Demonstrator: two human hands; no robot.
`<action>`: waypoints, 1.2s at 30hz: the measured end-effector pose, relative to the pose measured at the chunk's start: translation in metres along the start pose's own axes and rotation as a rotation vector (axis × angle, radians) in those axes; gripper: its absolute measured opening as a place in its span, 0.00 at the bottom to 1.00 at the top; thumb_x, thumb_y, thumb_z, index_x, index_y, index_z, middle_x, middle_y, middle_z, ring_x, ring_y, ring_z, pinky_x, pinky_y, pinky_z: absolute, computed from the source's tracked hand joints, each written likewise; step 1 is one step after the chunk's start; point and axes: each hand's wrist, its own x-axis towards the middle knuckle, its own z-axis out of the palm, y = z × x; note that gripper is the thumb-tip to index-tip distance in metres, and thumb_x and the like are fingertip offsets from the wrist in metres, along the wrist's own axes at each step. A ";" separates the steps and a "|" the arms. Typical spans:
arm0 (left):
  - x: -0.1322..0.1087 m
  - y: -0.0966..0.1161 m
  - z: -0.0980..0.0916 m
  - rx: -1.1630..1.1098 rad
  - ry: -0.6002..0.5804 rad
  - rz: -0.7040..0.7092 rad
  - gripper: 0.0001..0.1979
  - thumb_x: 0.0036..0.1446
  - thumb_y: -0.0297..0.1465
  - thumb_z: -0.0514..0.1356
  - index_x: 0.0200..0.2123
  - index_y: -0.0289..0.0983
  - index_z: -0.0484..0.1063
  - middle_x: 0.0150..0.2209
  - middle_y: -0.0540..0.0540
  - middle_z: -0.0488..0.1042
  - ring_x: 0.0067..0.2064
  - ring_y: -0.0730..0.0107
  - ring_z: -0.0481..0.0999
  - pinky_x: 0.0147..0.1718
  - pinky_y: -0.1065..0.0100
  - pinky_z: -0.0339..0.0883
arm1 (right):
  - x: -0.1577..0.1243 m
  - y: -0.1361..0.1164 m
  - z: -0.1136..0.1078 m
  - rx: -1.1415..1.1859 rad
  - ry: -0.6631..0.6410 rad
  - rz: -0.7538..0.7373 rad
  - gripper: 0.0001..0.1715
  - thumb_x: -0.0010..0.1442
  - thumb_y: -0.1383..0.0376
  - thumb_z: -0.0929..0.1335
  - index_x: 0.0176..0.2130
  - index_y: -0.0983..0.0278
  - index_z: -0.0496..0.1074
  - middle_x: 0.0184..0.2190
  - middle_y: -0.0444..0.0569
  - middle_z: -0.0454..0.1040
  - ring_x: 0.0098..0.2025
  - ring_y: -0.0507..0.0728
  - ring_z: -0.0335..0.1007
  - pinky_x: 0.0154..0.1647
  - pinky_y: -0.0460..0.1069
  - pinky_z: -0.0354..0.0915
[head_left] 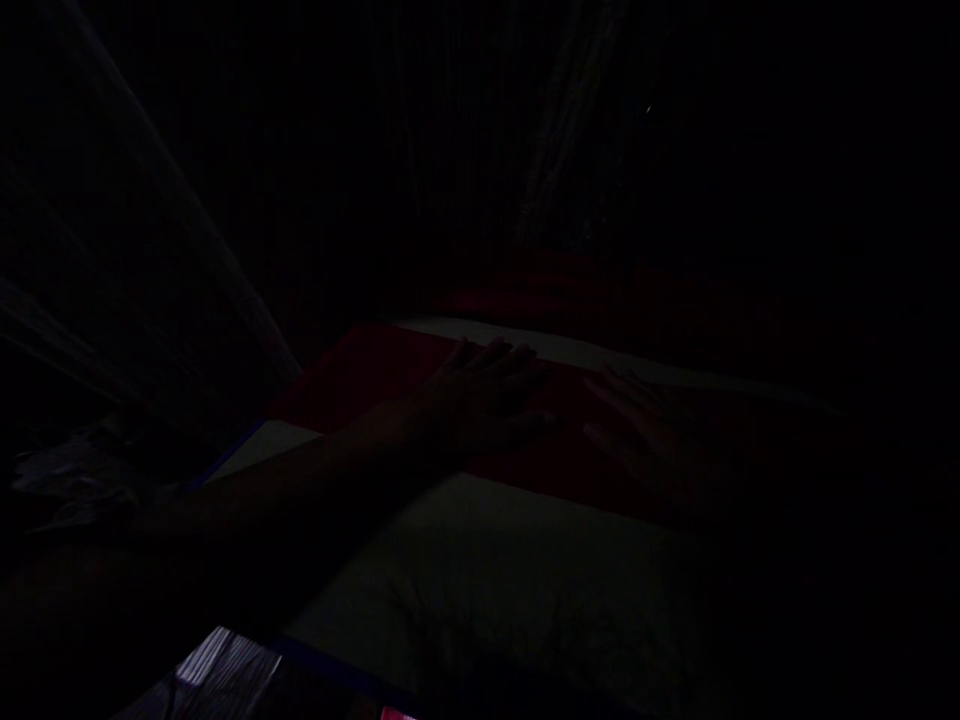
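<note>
The picture is very dark. A broad flat sheet, perhaps cloth, with red and pale bands (525,520) and a blue edge spreads out in front of me. Over its red band lies my left hand (487,400), palm down with fingers spread and thumb apart. Just to the right is my right hand (645,430), its fingers stretched out and thumb apart, over the same red band. Neither hand shows anything held. Whether the palms press on the sheet or hover just above is hard to tell in this light.
A pale slanting pole or strip (202,230) runs down to the sheet's far left corner. Crumpled light material (75,475) lies at the left. A striped pale patch (225,665) shows beyond the near edge. Faint vertical streaks (562,130) appear at the back; the right side is black.
</note>
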 end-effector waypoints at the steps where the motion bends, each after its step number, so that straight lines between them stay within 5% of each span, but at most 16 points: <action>1: 0.000 0.000 -0.001 0.002 -0.007 -0.007 0.42 0.67 0.62 0.41 0.77 0.50 0.43 0.78 0.52 0.35 0.79 0.49 0.31 0.73 0.36 0.25 | 0.000 0.000 0.000 0.001 0.009 0.004 0.45 0.70 0.35 0.51 0.74 0.53 0.57 0.75 0.40 0.48 0.77 0.60 0.43 0.76 0.68 0.45; 11: -0.007 -0.007 -0.008 -0.009 0.051 -0.059 0.39 0.67 0.63 0.40 0.76 0.56 0.44 0.78 0.53 0.36 0.79 0.46 0.31 0.72 0.35 0.26 | 0.000 0.006 -0.001 0.025 0.108 -0.010 0.44 0.71 0.37 0.53 0.73 0.56 0.58 0.75 0.43 0.48 0.77 0.61 0.43 0.76 0.68 0.46; 16: -0.008 -0.010 -0.007 0.000 0.043 -0.067 0.42 0.66 0.64 0.40 0.76 0.53 0.46 0.78 0.51 0.36 0.79 0.45 0.32 0.72 0.35 0.28 | -0.001 0.007 -0.004 0.054 0.034 0.010 0.46 0.70 0.36 0.54 0.73 0.58 0.59 0.74 0.45 0.49 0.77 0.63 0.43 0.76 0.71 0.41; 20: -0.008 -0.011 -0.005 -0.010 0.053 -0.059 0.42 0.65 0.65 0.39 0.76 0.54 0.45 0.78 0.51 0.36 0.79 0.45 0.32 0.72 0.35 0.27 | -0.003 0.004 -0.005 0.064 0.111 0.001 0.45 0.70 0.36 0.55 0.73 0.57 0.59 0.74 0.46 0.50 0.76 0.63 0.45 0.76 0.68 0.45; 36: -0.009 -0.009 -0.003 -0.001 0.026 -0.025 0.43 0.65 0.65 0.40 0.76 0.53 0.44 0.78 0.51 0.35 0.78 0.43 0.32 0.72 0.35 0.28 | -0.001 0.005 -0.003 0.081 0.074 -0.004 0.46 0.69 0.34 0.56 0.73 0.55 0.58 0.75 0.44 0.49 0.76 0.64 0.44 0.75 0.70 0.46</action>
